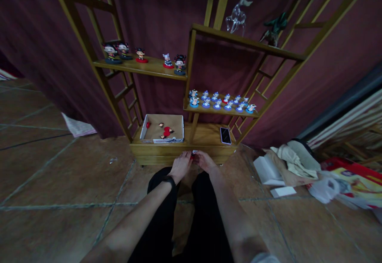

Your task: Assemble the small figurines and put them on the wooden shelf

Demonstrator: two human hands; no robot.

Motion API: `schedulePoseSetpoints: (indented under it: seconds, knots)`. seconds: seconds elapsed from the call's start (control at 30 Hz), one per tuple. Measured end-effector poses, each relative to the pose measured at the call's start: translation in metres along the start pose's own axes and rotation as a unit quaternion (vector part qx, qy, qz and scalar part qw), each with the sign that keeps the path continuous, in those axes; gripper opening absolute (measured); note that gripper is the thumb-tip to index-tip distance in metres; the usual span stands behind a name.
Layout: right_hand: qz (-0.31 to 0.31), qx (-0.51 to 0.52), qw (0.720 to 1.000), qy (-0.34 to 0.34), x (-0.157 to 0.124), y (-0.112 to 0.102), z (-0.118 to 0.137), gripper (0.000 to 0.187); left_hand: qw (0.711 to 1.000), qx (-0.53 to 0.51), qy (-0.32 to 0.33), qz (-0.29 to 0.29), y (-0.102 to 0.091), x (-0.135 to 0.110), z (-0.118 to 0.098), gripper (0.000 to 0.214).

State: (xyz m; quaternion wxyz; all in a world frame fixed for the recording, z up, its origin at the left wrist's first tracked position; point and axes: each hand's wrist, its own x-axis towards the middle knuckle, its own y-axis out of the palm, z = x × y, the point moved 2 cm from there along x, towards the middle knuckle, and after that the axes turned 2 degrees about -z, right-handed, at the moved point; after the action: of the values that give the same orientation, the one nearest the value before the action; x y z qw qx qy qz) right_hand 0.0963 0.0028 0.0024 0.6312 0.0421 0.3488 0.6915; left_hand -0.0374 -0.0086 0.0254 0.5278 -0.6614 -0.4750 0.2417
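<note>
Both of my hands are closed around a small figurine [194, 152] in front of the shelf's low drawer base. A pale top and a bit of red show between the fingers; the rest of it is hidden. My left hand [181, 165] grips it from the left, with a dark band on that wrist. From the right, the fingers of my right hand [204, 160] pinch it. Just beyond, on the bottom board, stands an open cardboard box [152, 140] with several loose red and dark figurine parts [167, 131] inside.
A phone [225, 135] lies right on the bottom board [205, 135]. Blue-purple figurines [217, 104] fill the middle shelf; several figurines [141, 55] stand upper left. A glass animal [236, 18] tops the upper right shelf. White boxes [268, 170] and bags [326, 189] lie on the floor, right.
</note>
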Motion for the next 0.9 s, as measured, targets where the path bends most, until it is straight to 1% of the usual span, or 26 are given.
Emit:
schedulePoseSetpoints:
  seconds: [0.2, 0.3, 0.4, 0.53, 0.63, 0.7, 0.8, 0.9]
  knots:
    - [0.004, -0.004, 1.000, 0.002, -0.002, 0.003, 0.000, 0.013, 1.000, -0.014, -0.016, -0.002, -0.001, 0.000, 0.000, 0.032]
    - [0.008, -0.004, 1.000, -0.002, -0.002, 0.003, -0.001, 0.014, 0.999, -0.034, -0.037, 0.000, 0.000, 0.000, 0.001, 0.031]
    - [0.008, -0.010, 1.000, 0.002, -0.001, 0.001, -0.002, 0.016, 0.995, -0.080, -0.064, -0.005, 0.002, 0.002, 0.005, 0.032]
    - [0.010, -0.014, 1.000, -0.013, -0.002, 0.001, -0.002, 0.021, 0.982, -0.172, -0.073, -0.039, 0.006, 0.009, 0.014, 0.027]
    - [0.022, -0.023, 0.999, -0.031, -0.006, 0.003, 0.001, 0.026, 0.963, -0.253, -0.084, -0.051, 0.011, 0.014, 0.020, 0.026]
    - [0.025, -0.029, 0.999, -0.029, -0.008, 0.005, 0.002, 0.027, 0.944, -0.311, -0.093, -0.056, 0.015, 0.016, 0.024, 0.026]
    - [0.023, -0.039, 0.999, -0.018, -0.011, 0.006, 0.004, 0.026, 0.909, -0.400, -0.100, -0.066, 0.020, 0.019, 0.029, 0.027]
    - [0.024, -0.042, 0.999, -0.022, -0.012, 0.005, 0.005, 0.027, 0.872, -0.477, -0.100, -0.051, 0.023, 0.021, 0.032, 0.030]
